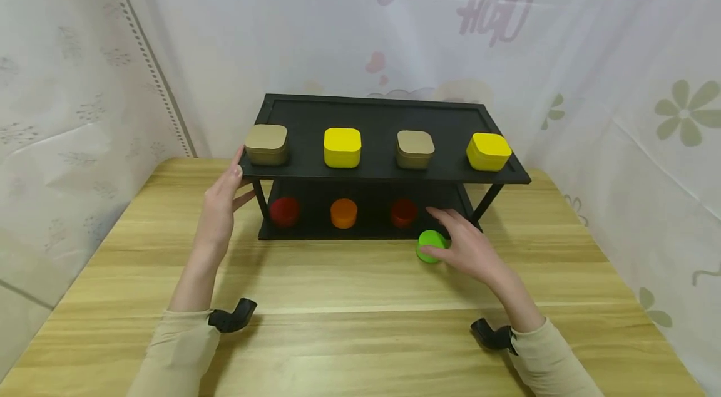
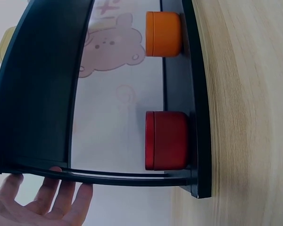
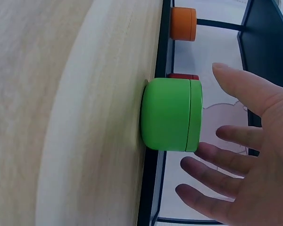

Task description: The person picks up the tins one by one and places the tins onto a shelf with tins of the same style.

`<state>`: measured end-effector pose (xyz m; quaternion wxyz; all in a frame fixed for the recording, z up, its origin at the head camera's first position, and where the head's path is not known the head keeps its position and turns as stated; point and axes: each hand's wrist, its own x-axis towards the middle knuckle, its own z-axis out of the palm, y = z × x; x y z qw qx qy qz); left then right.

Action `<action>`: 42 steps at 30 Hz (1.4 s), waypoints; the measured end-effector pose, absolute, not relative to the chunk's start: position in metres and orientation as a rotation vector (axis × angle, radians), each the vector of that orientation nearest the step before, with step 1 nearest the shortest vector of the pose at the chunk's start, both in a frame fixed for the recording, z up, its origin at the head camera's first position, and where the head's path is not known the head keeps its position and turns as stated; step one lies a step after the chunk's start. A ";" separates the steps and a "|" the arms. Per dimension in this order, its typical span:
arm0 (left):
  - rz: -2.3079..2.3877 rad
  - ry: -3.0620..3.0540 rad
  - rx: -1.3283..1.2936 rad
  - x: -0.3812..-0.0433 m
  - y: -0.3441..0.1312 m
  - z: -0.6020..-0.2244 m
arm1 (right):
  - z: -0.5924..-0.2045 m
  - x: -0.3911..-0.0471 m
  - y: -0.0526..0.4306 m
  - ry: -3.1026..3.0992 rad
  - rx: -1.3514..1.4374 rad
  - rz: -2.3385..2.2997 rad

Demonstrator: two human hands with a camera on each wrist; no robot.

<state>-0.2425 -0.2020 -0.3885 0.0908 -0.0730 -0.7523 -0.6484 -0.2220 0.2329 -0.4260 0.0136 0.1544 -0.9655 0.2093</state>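
A round green tin point(image 1: 429, 247) with a lid stands on the table just in front of the black two-tier shelf point(image 1: 372, 179). My right hand point(image 1: 464, 248) is around its right side, thumb and fingers spread apart; the right wrist view shows the fingers point(image 3: 212, 176) beside the green lid, not closed on it. At the shelf's left end, my left hand point(image 1: 221, 190) touches the side of the upper tier with extended fingers point(image 2: 63, 200). On the lower tier sit a red tin point(image 2: 167, 140), an orange tin point(image 1: 343, 214) and another red tin point(image 1: 403, 213).
Along the upper tier's front stand a beige square tin point(image 1: 266, 145), a yellow one point(image 1: 342, 148), a second beige one point(image 1: 415, 149) and a second yellow one point(image 1: 488, 152). The wooden table point(image 1: 338, 334) extends in front; a printed curtain point(image 1: 315, 21) hangs behind.
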 end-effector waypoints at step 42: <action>-2.010 -2.144 -0.234 -0.242 -0.203 -0.390 | -0.428 -0.221 0.239 -3.064 0.586 0.591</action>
